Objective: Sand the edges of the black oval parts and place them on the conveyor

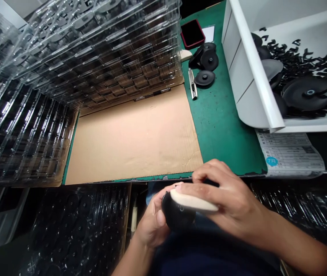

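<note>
Closest to the cam is the black disc (177,220), held just off the near edge of the bench, above the person's lap. It's round, v. dark, kinda matte, w/ a small greyish ring abt mid-face, right by the lower edge of the cream pad (193,202). L hand (153,222) has the disc gripped at its left side, thumb on the near face. R hand (232,199) is pinching the pad, which is pale, smooth-looking, longish w/ rounded ends, and covers the disc's upper right part; can't tell how hard it's pressed on, if at all. Lower left, below bench height, there's a clear tray (66,226) w/ more dark round parts. Next out is a bare-ish cardboard sheet (134,138) on the green benchtop (218,119), w/ a pen (152,94) along its far edge. To the right of that, a box cutter (192,84) lies next to a few loose discs (205,78). White bin (245,50) on the right has tiny black clips (295,57) plus bigger discs. Far left, big stacks of clear trays (117,42), and a red-rimmed box (192,33) at the back.
</note>
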A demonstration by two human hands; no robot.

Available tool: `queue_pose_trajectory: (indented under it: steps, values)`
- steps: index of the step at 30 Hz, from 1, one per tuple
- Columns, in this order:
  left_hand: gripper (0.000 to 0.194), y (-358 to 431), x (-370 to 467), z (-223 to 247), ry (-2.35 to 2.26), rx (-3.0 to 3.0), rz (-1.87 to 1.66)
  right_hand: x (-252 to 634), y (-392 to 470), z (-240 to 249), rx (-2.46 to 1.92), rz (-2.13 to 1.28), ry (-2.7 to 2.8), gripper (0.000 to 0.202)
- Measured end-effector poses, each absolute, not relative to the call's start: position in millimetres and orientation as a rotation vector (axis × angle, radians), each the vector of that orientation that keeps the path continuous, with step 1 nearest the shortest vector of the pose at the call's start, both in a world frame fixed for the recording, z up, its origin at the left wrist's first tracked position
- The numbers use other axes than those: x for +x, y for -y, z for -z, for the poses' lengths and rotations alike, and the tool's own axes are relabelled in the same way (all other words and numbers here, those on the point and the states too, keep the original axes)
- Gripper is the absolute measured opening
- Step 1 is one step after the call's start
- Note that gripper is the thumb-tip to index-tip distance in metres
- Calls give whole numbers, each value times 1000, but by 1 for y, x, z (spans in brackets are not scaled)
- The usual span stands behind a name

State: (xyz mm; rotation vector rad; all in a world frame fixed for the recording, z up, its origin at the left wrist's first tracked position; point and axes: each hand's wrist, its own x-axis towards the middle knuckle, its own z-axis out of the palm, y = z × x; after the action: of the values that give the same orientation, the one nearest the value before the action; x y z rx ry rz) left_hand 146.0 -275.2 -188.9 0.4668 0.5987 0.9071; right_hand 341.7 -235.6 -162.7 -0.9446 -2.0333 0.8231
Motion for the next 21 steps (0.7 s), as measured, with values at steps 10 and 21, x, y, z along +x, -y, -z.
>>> queue_pose_trajectory:
  steps: [10, 21]
  values:
    - [75, 252, 125, 183, -729, 409, -450, 359, 248, 173, -1132, -873, 1759, 27]
    - [68, 243, 127, 183, -1013, 355, -150, 309, 257, 171, -885, -854, 1938, 19]
